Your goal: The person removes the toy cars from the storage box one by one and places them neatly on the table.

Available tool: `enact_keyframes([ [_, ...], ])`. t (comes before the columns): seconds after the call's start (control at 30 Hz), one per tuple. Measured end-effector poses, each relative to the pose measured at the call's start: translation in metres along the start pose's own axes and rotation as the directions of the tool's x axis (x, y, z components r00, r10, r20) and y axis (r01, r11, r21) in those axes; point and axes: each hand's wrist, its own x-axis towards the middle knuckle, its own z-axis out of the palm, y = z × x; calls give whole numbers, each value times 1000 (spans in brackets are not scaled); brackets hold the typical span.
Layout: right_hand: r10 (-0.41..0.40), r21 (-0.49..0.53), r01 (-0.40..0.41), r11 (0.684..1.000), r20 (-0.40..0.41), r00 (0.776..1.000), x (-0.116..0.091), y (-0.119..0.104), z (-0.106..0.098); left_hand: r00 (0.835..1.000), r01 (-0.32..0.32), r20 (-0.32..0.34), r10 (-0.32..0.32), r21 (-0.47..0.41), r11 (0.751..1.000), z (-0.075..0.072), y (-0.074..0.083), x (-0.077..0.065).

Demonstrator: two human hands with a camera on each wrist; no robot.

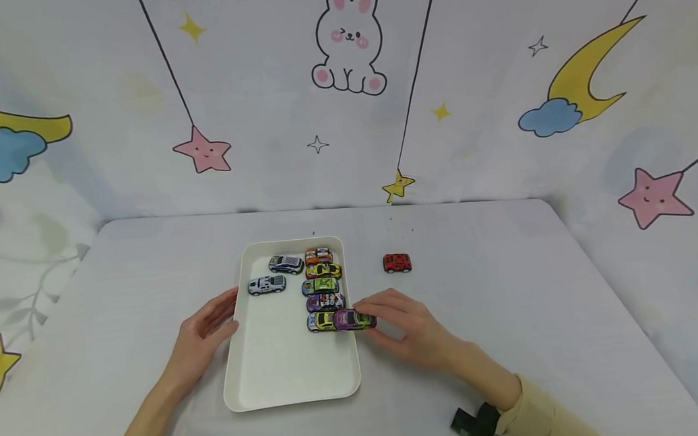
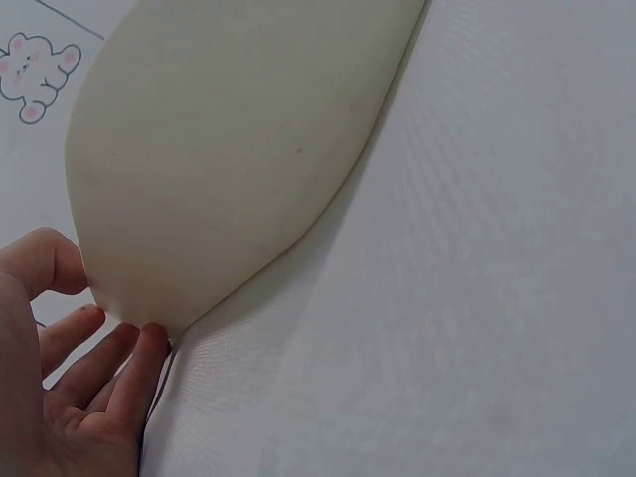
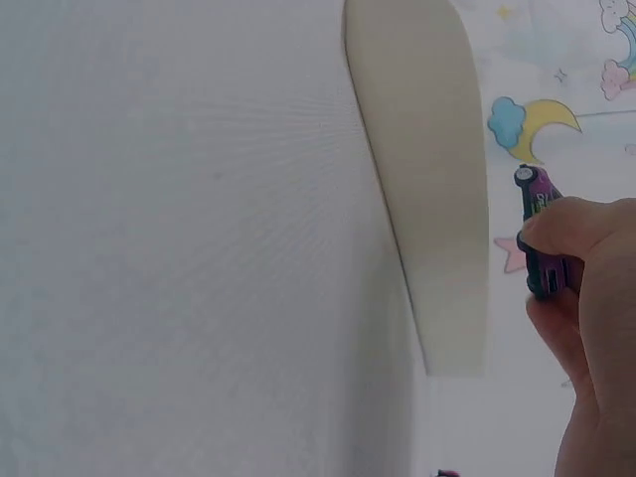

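Observation:
A white tray (image 1: 287, 378) lies on the table, with several toy cars in it. My left hand (image 1: 198, 338) rests its fingertips against the tray's left side, and the left wrist view shows those fingers (image 2: 149, 358) fairly straight at the outer wall. In my right hand (image 1: 414, 328) a purple toy car (image 1: 353, 320) is pinched between thumb and fingers, over the tray's right rim. The right wrist view shows this purple car raised above the rim. It overlaps a yellow toy car (image 1: 320, 322) in the head view. Above that one, a purple-and-white toy car (image 1: 325, 302) stands in the right-hand column.
Green (image 1: 320, 286), yellow (image 1: 323, 270) and orange (image 1: 318, 255) toy cars continue the column upward. Two silver-white toy cars, a lower one (image 1: 267, 285) and an upper one (image 1: 286, 264), stand at the tray's upper left. A red toy car (image 1: 397, 262) sits outside, right of the tray.

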Motion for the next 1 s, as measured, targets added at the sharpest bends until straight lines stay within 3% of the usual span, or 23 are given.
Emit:
enact_keyframes([
  [0.17, 29, -19, -29, 999, -7, 1000, -5, 8, -5, 1000, 6, -1, -6, 4, 1000, -1, 0, 0],
  [0.5, 167, -32, -168, 985, -56, 984, -25, 32, -14, 1000, -29, -4, 29, -3, 1000, 1, 3, 0],
  [0.73, 149, -41, -156, 987, -152, 977, -34, 47, -12, 1000, -26, -6, 25, -12, 1000, 0, 3, -2],
  [1.0, 267, -49, -279, 959, -169, 949, -43, 56, -9, 1000, -21, 0, 21, 4, 1000, -1, 3, -1],
])
